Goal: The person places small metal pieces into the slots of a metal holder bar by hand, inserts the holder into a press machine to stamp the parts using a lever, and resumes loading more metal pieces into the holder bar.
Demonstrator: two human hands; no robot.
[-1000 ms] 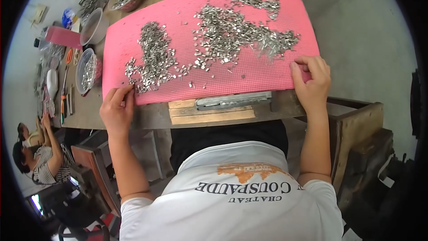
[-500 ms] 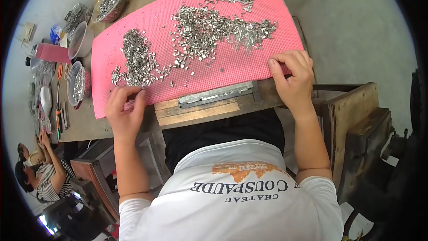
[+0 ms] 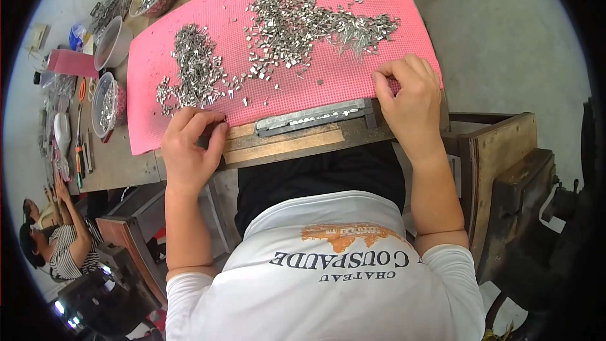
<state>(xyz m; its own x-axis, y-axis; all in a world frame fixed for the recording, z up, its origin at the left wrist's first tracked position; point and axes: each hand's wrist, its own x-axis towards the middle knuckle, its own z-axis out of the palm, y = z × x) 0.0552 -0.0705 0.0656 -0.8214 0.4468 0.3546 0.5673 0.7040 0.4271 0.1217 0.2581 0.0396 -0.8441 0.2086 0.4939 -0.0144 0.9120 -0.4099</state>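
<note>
My left hand (image 3: pixel 192 148) is at the near left edge of the pink textured mat (image 3: pixel 218 9), thumb and index finger nearly together. Anything between them is too small to make out. At the near right part of the mat, my right hand (image 3: pixel 411 98) has its fingers curled, thumb tip against the index finger; what it may hold is hidden. Between the hands, on the table's front edge, lies a grey metal bar fixture (image 3: pixel 309 120) with a row of small shiny pieces along it. Small silver metal pieces (image 3: pixel 278 22) lie in loose heaps on the mat, some thin and pin-like.
Bowls of metal pieces (image 3: pixel 108 110) stand left of the mat and behind it. Pliers or similar orange-handled tools (image 3: pixel 81 132) lie on the left of the table. Wooden furniture (image 3: pixel 499 145) stands at right. Another person (image 3: pixel 66 246) sits at far left.
My left hand has moved right, closer to the metal fixture. My right hand has shifted slightly up and left. The whole view has tilted, so the mat sits higher in it.
</note>
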